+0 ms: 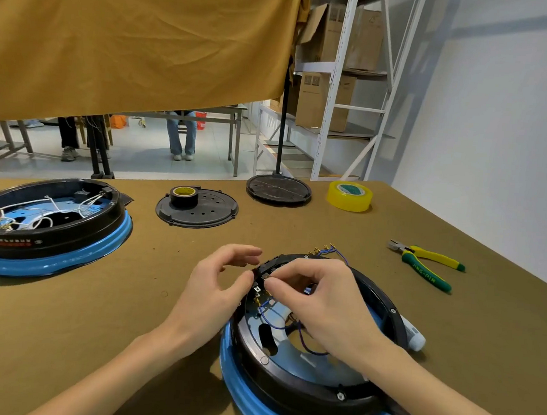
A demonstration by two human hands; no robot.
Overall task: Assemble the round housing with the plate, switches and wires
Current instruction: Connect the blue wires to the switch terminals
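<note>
Wiring seems the step in hand: at lower centre, right hand (320,300) pinches a terminal at the round housing (298,395) rim's switches (258,287); left hand (223,279), fingers relaxed, thumb steadying the rim. Next likely calls for seating that connector squarely.

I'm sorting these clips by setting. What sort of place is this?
Probably a small assembly workshop or stockroom. A workbench covered in brown cloth holds pliers and tape rolls, two half-built round housings lie open with wires showing, and metal shelving with cardboard boxes stands behind.
</note>
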